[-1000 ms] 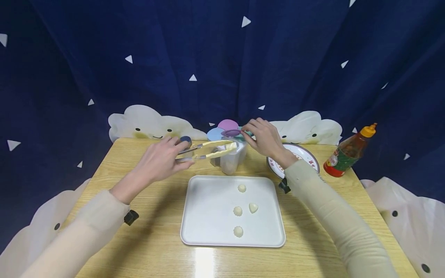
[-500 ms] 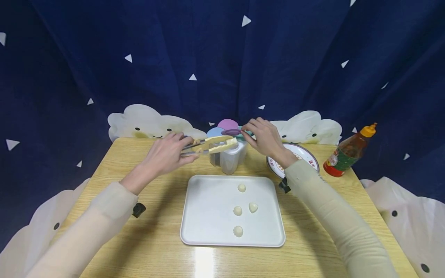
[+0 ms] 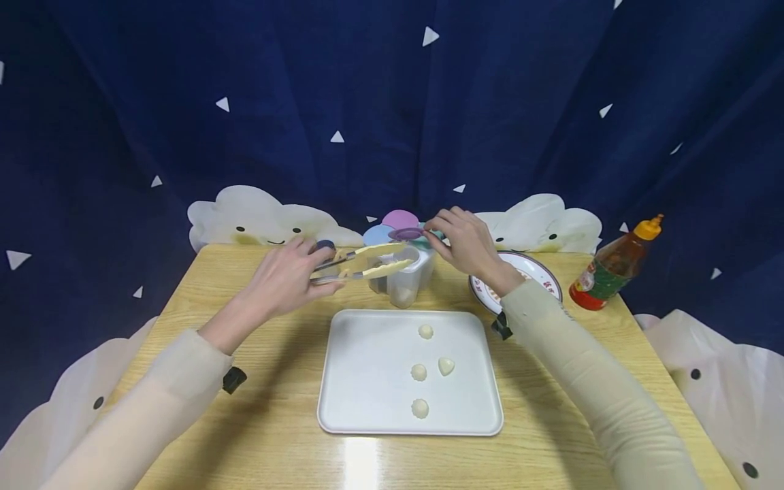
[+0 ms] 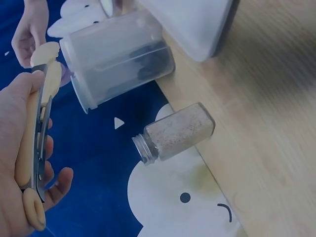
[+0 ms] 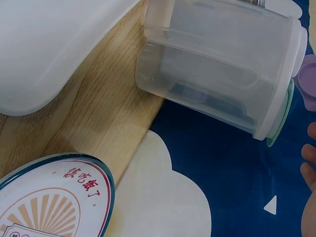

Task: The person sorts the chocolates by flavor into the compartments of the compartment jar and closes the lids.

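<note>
One left hand [image 3: 284, 278] gripping cream-and-silver tongs [image 3: 388, 268], right hand [image 3: 462, 238] pinching a round purple lid [image 3: 405, 234], clear plastic canister [image 3: 403, 290] near the far edge of wooden table [image 3: 288, 456].

Tongs [image 3: 375, 251], pale-yel. tips. Lid [image 3: 405, 234], purp. Tray [image 3: 367, 371], wht. Curtain [image 3: 367, 75], navy w/ wht. triangles. Plate [image 5: 92, 212], wht., red chars.

Kitchen-like tabletop setup, exact room unclear: wood-grain table [image 3: 282, 449] against navy cloud-and-triangle curtain [image 3: 380, 68]; squeeze sauce bottle [image 3: 603, 280], printed plate [image 5: 54, 197], tongs [image 3: 384, 269], plastic food canister [image 5: 212, 64].
</note>
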The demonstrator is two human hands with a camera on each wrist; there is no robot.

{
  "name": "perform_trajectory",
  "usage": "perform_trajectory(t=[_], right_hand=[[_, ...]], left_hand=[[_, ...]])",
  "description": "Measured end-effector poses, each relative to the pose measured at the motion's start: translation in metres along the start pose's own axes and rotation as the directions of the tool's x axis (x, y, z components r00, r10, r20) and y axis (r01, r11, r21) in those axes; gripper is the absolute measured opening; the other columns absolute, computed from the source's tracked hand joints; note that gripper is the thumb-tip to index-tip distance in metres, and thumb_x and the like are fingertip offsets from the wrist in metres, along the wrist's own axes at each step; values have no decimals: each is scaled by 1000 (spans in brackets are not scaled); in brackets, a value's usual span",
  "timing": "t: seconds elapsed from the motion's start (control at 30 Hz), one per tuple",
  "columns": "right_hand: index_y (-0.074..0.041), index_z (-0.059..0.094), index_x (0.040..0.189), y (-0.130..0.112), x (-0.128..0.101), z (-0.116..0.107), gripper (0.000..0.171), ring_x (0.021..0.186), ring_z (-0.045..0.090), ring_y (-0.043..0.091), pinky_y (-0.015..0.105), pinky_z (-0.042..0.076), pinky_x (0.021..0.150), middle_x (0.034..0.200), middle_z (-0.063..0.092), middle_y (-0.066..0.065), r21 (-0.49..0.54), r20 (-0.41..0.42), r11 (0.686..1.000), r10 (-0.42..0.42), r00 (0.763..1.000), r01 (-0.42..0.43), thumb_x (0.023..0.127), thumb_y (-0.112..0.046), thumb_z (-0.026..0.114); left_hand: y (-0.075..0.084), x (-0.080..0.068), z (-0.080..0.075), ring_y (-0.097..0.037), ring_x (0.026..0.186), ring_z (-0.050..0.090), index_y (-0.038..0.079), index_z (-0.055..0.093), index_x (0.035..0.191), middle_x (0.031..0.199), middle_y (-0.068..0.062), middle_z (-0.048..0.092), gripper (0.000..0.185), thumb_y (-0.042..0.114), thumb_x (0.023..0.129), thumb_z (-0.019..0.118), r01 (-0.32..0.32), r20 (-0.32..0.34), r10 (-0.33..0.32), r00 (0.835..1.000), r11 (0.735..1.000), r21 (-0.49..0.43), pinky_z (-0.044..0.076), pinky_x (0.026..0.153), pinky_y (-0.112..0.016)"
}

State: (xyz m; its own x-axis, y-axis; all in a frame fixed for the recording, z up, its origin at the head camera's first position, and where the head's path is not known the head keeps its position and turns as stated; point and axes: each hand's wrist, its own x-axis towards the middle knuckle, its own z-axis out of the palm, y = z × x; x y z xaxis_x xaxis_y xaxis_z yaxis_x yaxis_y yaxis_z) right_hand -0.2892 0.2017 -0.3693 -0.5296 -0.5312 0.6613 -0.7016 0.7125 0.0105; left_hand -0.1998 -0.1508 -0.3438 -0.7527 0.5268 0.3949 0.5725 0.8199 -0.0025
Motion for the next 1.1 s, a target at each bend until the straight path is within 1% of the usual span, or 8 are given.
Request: perform_trajectory(t=[0.1, 0.27, 0.37, 0.5, 0.6, 0.7, 0.9, 1.1], right_hand=[[-12, 76, 101, 0, 1, 0, 13, 84, 63, 26, 39, 51, 72, 97, 76, 5, 1, -3, 1000, 1, 1000, -1, 100, -24, 71], [-12, 76, 101, 0, 0, 0, 13, 83, 63, 26, 39, 52, 72, 97, 75, 4, -5, -6, 1000, -6, 1000, 6, 100, -24, 71], [-13, 76, 102, 2, 0, -1, 13, 84, 64, 27, 39, 52, 73, 97, 75, 4, -13, -6, 1000, -6, 1000, 6, 100, -24, 70], [-13, 76, 102, 4, -2, -2, 13, 85, 64, 26, 39, 53, 73, 96, 74, 3, -21, -8, 1000, -3, 1000, 3, 100, -25, 71], [-13, 76, 101, 4, -2, -2, 12, 84, 64, 26, 40, 52, 73, 95, 74, 3, -17, -11, 1000, -4, 1000, 3, 99, -24, 71], [-13, 76, 101, 3, -2, -1, 11, 84, 63, 26, 40, 52, 73, 95, 74, 3, -12, -17, 1000, -4, 1000, 4, 99, -23, 72], [-13, 76, 101, 1, -1, 0, 12, 83, 63, 26, 39, 52, 72, 95, 75, 3, -7, -18, 1000, -8, 1000, 8, 99, -24, 72], [-13, 76, 100, 0, 0, 1, 11, 83, 62, 26, 39, 51, 71, 95, 75, 3, -8, -15, 1000, -11, 1000, 11, 99, -24, 72]], left_hand=[[1, -8, -1, -30, 84, 62, 14, 70, 120, 92, -8, 68, 56, 58, 87, 79, -11, 1, 11, 1000, 1000, 9, 51, 57, -42], [6, -23, 1, -28, 83, 63, 17, 70, 124, 97, -8, 69, 60, 63, 86, 77, -1, 65, 1, 998, 1000, 9, 47, 51, -38], [10, -29, 7, -28, 85, 63, 17, 70, 126, 99, -9, 69, 62, 64, 86, 76, -11, 92, 11, 996, 1000, -3, 49, 53, -38], [17, -34, 22, -24, 83, 61, 18, 71, 125, 100, -8, 68, 61, 66, 87, 74, -33, 120, 34, 992, 999, -10, 48, 54, -34], [23, -37, 35, -21, 81, 57, 18, 71, 125, 100, -6, 67, 61, 66, 88, 73, -45, 165, 47, 985, 999, -15, 43, 54, -30], [27, -40, 47, -21, 81, 59, 18, 70, 126, 101, -7, 67, 59, 65, 90, 72, -61, 206, 66, 976, 998, -29, 45, 54, -30], [34, -46, 70, -33, 101, 71, 18, 68, 130, 119, -15, 72, 61, 65, 92, 70, -54, 259, 66, 964, 997, -51, 57, 61, -39], [39, -46, 86, -34, 106, 71, 20, 67, 133, 127, -17, 71, 63, 67, 92, 67, -26, 305, 45, 951, 998, -65, 55, 60, -37]])
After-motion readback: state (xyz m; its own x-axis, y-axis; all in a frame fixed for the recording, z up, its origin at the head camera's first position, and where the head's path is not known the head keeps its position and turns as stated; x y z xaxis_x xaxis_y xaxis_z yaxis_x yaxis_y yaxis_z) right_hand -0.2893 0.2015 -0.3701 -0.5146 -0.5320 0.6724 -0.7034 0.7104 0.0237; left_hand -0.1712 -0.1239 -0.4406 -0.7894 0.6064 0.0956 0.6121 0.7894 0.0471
